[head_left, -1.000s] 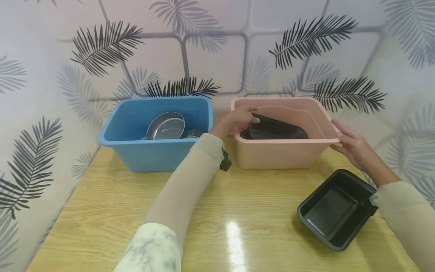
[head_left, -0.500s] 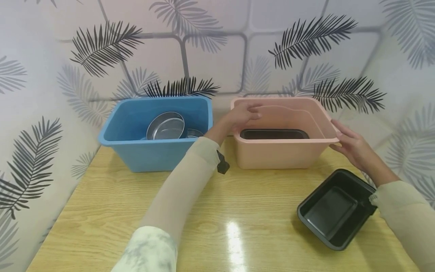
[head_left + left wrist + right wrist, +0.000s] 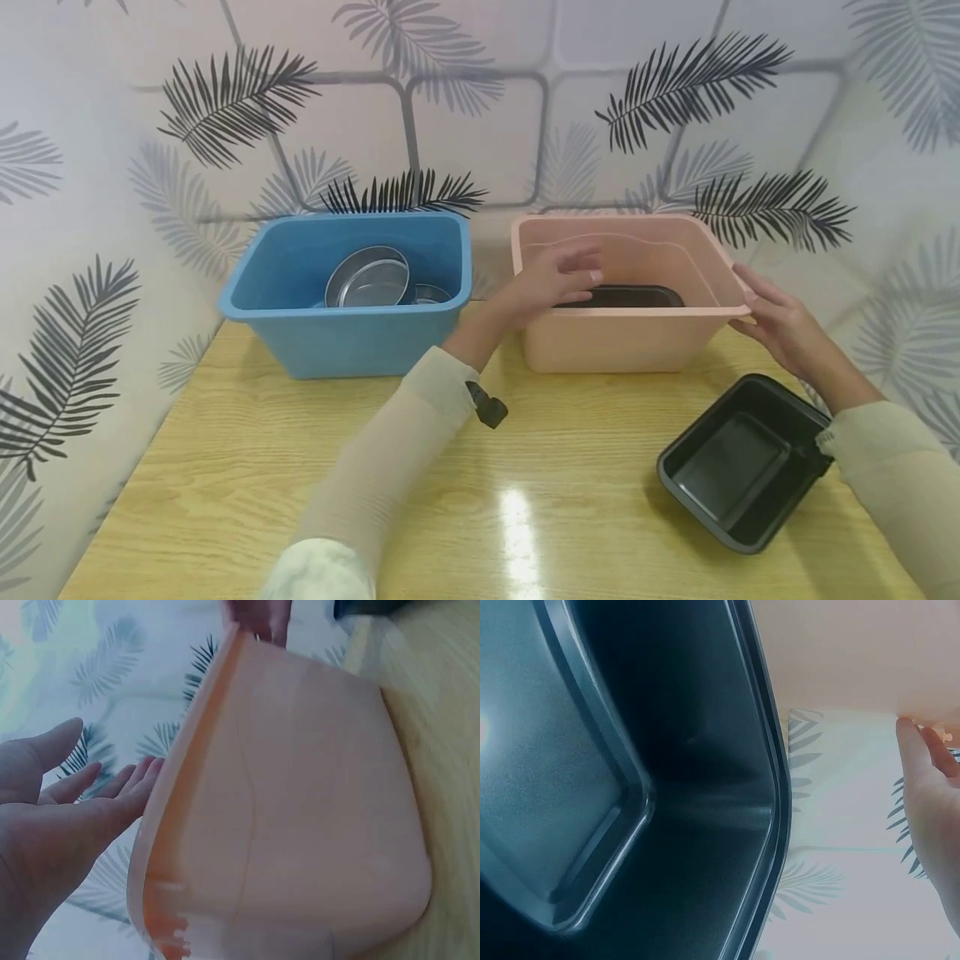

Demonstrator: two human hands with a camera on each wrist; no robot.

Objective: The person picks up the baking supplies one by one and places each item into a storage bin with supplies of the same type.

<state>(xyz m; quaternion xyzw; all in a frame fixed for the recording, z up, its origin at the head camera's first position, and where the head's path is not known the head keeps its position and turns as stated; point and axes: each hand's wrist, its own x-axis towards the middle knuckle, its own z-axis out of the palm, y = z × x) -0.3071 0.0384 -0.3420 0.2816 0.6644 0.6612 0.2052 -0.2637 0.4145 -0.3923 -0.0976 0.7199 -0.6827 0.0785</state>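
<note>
My left hand (image 3: 555, 279) hovers over the near left part of the pink plastic bin (image 3: 600, 342), fingers loosely spread and holding nothing. In the left wrist view its fingertips (image 3: 139, 780) lie close to the bin's rim; contact is hard to tell. At the bin's right end, my right hand (image 3: 783, 321) holds the rim, thumb outside. Inside the bin lies a dark baking pan (image 3: 637, 296), mostly hidden by the front wall and my left hand. A black square baking pan (image 3: 731, 467) stands on the table below my right wrist, filling much of the right wrist view.
A blue plastic bin (image 3: 345, 342) stands left of the pink one, holding round metal cake pans (image 3: 367, 279). Both rest at the back of the wooden table (image 3: 450, 500), against a leaf-patterned wall covering (image 3: 480, 142).
My left hand let go of a tilted dark pan, which dropped flat inside the pink bin. The hand then moved right and towards me. My right hand stayed put.
</note>
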